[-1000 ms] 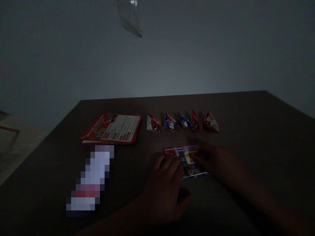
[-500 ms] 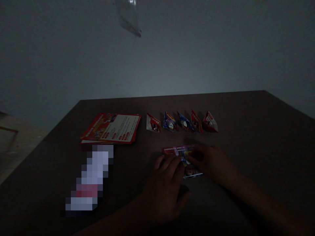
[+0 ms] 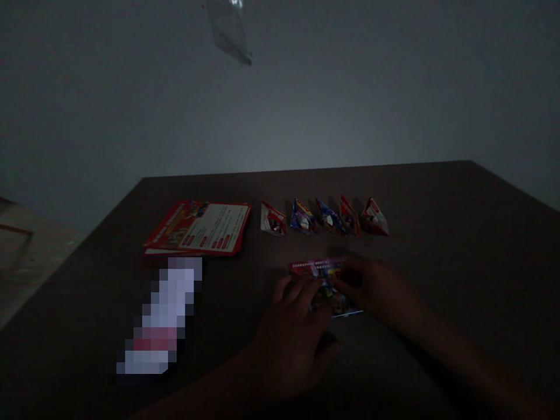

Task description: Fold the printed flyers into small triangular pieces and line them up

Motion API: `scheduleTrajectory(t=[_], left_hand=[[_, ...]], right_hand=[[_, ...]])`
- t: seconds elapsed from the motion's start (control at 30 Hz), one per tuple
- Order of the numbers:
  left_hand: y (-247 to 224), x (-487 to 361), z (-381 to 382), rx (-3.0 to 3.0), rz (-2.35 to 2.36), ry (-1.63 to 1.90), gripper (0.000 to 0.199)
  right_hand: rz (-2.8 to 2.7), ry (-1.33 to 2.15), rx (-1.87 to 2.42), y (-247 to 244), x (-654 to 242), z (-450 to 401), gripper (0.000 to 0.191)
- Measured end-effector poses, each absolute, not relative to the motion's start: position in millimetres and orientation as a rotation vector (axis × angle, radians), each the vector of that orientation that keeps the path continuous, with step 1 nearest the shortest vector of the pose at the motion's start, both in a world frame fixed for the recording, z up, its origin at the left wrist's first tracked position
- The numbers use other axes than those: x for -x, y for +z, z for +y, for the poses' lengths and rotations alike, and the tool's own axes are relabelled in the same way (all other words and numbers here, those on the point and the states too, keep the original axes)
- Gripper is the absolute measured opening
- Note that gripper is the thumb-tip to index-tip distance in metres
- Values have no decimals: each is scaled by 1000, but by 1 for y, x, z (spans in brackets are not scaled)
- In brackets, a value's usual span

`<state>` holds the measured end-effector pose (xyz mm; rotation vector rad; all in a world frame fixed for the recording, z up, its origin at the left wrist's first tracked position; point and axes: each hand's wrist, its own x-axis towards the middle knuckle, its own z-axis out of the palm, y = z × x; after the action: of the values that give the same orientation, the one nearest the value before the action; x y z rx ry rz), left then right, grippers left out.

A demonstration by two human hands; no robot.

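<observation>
A colourful printed paper (image 3: 315,266), purple and red along its far edge, lies flat on the dark table in front of me. My left hand (image 3: 295,326) rests over its left part, palm down with fingers spread. From the right, my right hand (image 3: 371,289) reaches onto the far right part of the paper, thumb and fingers curled together in a pinch at its surface. Both hands cover much of the print. Behind them stand several small folded paper pieces in a row, among them a red-and-white one (image 3: 273,219) and a blue one (image 3: 330,218).
To the left lies a stack of red printed sheets (image 3: 214,228). Nearer me is a long whitish thing (image 3: 164,315), pixelated beyond recognition. The table (image 3: 420,198) meets a grey wall (image 3: 350,87), where a clear plastic bag (image 3: 230,32) hangs. Light is dim.
My left fingers have shifted slightly on the paper, and a little more of its near edge shows. My right hand stays almost still.
</observation>
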<state>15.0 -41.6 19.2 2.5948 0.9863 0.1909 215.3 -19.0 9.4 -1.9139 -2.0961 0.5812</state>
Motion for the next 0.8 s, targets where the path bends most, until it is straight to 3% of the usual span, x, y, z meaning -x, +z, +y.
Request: scheduleTrajectory(t=[0.8], left_hand=[[28, -6, -40, -2616, 827, 86, 40]], right_hand=[[-2073, 616, 1900, 10, -215, -19, 20]])
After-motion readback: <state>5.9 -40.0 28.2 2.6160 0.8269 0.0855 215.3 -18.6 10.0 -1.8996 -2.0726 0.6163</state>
